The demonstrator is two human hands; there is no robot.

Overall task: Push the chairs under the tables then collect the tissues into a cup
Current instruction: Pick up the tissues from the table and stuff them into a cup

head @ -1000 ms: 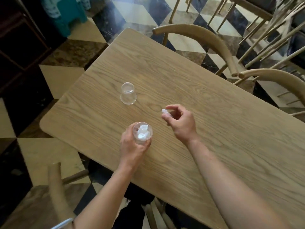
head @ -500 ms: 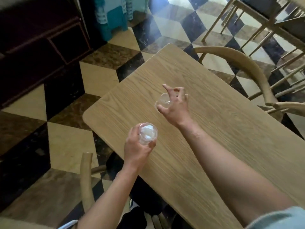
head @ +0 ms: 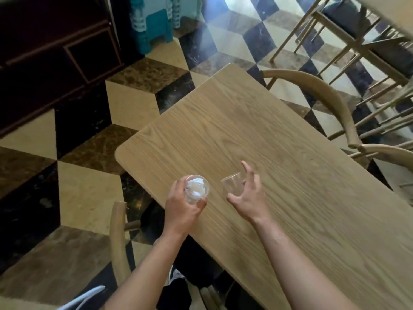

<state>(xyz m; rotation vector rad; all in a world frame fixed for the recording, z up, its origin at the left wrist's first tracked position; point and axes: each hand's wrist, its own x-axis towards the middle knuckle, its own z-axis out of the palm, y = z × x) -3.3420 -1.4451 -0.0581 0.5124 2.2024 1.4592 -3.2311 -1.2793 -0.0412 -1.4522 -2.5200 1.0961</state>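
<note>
Left hand (head: 182,208) grips the tissue-filled cup (head: 196,190); right hand (head: 248,198), fingers spread, has seemingly lifted (we judge) the empty cup (head: 232,184) off the table (head: 290,186).

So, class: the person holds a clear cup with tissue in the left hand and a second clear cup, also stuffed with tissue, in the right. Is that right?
Not quite. The head view shows the second cup in the right hand is empty; only the cup in the left hand holds tissue.
</note>
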